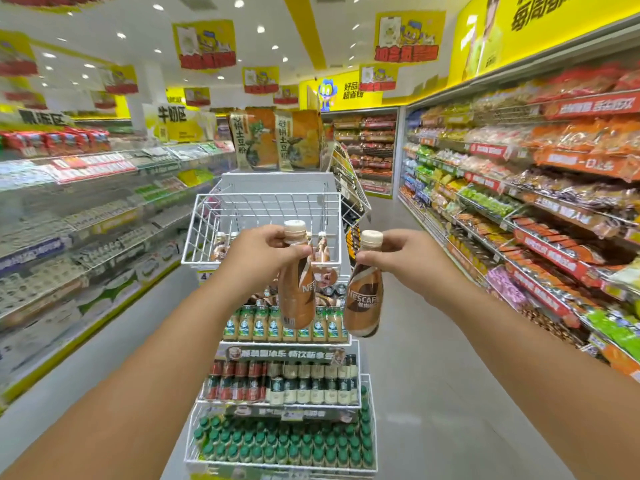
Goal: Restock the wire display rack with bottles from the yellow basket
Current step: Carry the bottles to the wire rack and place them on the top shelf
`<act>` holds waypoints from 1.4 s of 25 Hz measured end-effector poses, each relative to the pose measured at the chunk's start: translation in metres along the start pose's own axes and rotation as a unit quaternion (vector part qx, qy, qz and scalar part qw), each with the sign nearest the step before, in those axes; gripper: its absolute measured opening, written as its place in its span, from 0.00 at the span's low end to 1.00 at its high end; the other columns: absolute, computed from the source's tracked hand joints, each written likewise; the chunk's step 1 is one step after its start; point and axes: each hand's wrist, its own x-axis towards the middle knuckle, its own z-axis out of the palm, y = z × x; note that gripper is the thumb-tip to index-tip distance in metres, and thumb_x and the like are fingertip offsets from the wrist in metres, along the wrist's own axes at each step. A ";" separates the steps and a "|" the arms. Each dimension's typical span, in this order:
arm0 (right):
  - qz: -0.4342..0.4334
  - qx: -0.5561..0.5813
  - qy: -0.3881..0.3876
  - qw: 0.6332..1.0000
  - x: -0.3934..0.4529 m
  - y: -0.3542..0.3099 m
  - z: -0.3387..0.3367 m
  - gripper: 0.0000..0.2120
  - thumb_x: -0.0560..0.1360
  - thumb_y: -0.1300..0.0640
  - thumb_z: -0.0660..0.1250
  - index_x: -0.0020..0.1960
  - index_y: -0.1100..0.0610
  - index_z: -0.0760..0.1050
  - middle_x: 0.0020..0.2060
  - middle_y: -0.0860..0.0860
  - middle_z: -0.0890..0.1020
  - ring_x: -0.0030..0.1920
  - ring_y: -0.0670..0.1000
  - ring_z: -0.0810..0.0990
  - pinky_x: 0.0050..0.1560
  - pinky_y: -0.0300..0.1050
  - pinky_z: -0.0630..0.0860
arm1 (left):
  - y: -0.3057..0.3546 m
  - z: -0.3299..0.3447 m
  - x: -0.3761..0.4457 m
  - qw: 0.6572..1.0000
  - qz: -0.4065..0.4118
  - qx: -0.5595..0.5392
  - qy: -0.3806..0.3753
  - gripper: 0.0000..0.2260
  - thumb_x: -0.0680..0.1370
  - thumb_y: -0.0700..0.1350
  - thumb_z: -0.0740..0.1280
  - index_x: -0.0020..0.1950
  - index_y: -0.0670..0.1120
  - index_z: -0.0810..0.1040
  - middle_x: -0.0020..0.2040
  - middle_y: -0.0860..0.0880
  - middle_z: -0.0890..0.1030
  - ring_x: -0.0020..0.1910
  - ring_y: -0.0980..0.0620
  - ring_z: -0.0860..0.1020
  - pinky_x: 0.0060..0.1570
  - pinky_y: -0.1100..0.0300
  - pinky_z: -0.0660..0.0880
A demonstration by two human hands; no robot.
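Observation:
My left hand (266,252) grips the neck of a brown Nescafe bottle (297,292) with a cream cap. My right hand (398,258) pinches the neck of a second brown Nescafe bottle (364,301). Both bottles hang upright in front of the white wire display rack (263,206). Its top wire basket holds a few similar bottles (322,245) at the bottom. The left bottle is level with the basket's front rim; the right one is just outside its right edge. The yellow basket is not in view.
Lower rack tiers hold rows of small coffee bottles (284,323), dark bottles (284,382) and green-capped bottles (284,445). Stocked shelves (540,202) line the right aisle, and a cooler shelf (86,220) runs along the left. Grey floor (433,375) lies to the rack's right.

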 end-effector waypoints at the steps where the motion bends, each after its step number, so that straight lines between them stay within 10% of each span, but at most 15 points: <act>1: 0.002 -0.006 -0.001 1.000 0.013 0.001 0.006 0.07 0.71 0.52 0.80 0.46 0.53 0.86 0.37 0.46 0.87 0.34 0.38 0.82 0.32 0.31 0.74 | -0.005 -0.004 0.011 1.000 -0.002 -0.006 0.000 0.12 0.72 0.50 0.79 0.52 0.55 0.83 0.48 0.55 0.86 0.48 0.54 0.85 0.48 0.56 0.81; 8: -0.007 -0.005 -0.031 0.999 0.122 0.043 0.043 0.07 0.71 0.53 0.81 0.47 0.51 0.86 0.37 0.42 0.88 0.37 0.38 0.84 0.35 0.32 0.77 | -0.059 0.002 0.107 1.000 -0.028 -0.012 0.008 0.11 0.73 0.49 0.79 0.53 0.52 0.84 0.49 0.54 0.87 0.49 0.54 0.85 0.55 0.46 0.82; 23: 0.026 0.016 -0.054 0.998 0.360 0.141 0.110 0.09 0.70 0.53 0.81 0.47 0.55 0.86 0.40 0.47 0.89 0.44 0.48 0.88 0.55 0.51 0.83 | -0.168 0.032 0.346 0.998 -0.068 -0.002 -0.014 0.10 0.74 0.49 0.77 0.54 0.51 0.84 0.47 0.57 0.88 0.47 0.56 0.86 0.41 0.61 0.78; 35: 0.151 -0.054 0.009 0.987 0.434 0.189 0.180 0.06 0.72 0.54 0.80 0.40 0.52 0.84 0.37 0.47 0.88 0.39 0.46 0.87 0.42 0.40 0.80 | -0.272 0.047 0.455 0.987 -0.093 -0.012 -0.130 0.11 0.74 0.48 0.77 0.54 0.47 0.84 0.39 0.55 0.86 0.30 0.63 0.81 0.32 0.68 0.73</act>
